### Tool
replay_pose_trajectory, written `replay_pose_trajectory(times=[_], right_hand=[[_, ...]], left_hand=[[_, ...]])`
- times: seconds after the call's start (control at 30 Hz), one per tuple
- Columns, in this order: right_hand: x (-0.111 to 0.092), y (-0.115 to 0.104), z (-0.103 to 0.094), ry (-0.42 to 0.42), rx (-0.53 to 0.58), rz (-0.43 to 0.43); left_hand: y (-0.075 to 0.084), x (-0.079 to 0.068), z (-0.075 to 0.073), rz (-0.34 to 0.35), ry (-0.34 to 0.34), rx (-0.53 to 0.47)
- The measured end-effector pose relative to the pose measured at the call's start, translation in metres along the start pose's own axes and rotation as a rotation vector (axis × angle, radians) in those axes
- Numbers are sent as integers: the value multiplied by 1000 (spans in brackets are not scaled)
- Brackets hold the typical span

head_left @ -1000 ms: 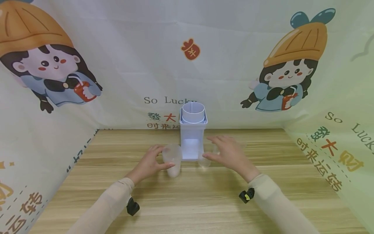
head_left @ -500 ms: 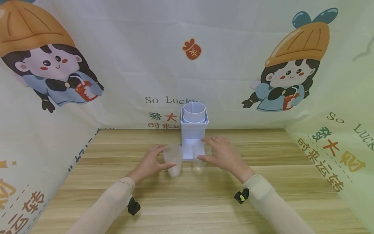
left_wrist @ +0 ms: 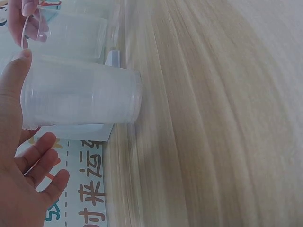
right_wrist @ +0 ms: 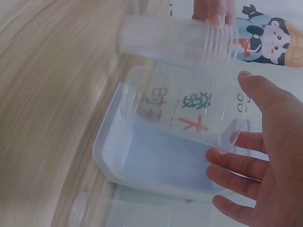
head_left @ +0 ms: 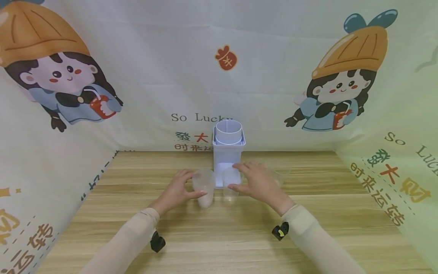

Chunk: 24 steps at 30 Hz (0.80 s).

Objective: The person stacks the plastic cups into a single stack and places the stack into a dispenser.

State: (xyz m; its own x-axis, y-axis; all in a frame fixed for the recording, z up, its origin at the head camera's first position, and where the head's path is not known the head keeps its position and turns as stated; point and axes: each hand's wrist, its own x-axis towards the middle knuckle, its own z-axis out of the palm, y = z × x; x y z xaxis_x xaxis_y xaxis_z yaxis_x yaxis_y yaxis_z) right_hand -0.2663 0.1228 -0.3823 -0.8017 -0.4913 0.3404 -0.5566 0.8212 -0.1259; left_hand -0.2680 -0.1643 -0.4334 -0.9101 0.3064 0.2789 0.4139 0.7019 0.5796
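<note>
Single clear plastic cup (right_wrist: 182,109): you hold it roughly upright in front of the lavender cup dispenser (head_left: 227,154), just beside the nested cup stack (head_left: 204,190) and not inside it. The fingers of your right hand (head_left: 261,180) pinch the cup near its rim, with the thumb set apart from the rest and the outer fingers spread loosely.

Your left hand (head_left: 175,192) holds the nested cup stack at the front left of the dispenser. Its thumb bears on the layered rims, several of which are countable as separate edges. The lower fingers stand loose of the wall.

Change noted: your right hand and its cup are further left than a second ago, shifted from the dispenser's front right corner to its front face. The stack keeps its position. In my judgement this narrows the gap between the two, and nesting is not yet begun.

A further clear cup (right_wrist: 83,213) stands on the desk (head_left: 219,236) on the right-hand side of the dispenser. Whether either held base touches the desk, you cannot tell from these views.
</note>
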Motion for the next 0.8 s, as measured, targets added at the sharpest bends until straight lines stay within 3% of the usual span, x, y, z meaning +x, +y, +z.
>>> replay_pose_trajectory(times=[0.8], right_hand=[[16,-4,-29,122,-31,-119]], left_hand=[[-1,1,1,-6,2,-2]])
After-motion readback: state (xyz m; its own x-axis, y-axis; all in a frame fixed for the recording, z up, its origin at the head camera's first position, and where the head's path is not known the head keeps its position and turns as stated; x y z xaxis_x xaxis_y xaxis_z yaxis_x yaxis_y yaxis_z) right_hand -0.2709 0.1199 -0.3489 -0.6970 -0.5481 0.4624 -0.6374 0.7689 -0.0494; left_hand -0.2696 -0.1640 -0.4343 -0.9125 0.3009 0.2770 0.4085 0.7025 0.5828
